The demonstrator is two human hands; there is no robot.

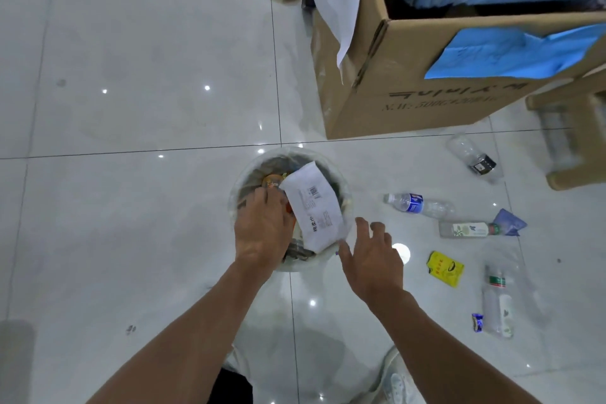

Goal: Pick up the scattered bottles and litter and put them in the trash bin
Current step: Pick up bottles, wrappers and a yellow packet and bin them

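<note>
The left hand (pixel 262 229) reaches into the round clear-lined trash bin (pixel 344 193), seemingly pressing down a white printed paper packet (pixel 311 207), its grip hidden, while the right hand (pixel 372 256) hovers open and empty beside the rim, with plastic bottles (pixel 419 204) littering the tiled floor (pixel 147 75).

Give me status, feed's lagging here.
Left hand in bin, grip unclear. Right hand open, empty. Four bottles, yellow packet on floor. Nothing blocking.

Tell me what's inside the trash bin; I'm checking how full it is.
In the trash bin: a white printed packet on top, an orange item beside it, and the left hand reaching in. Anything underneath is hidden.
</note>
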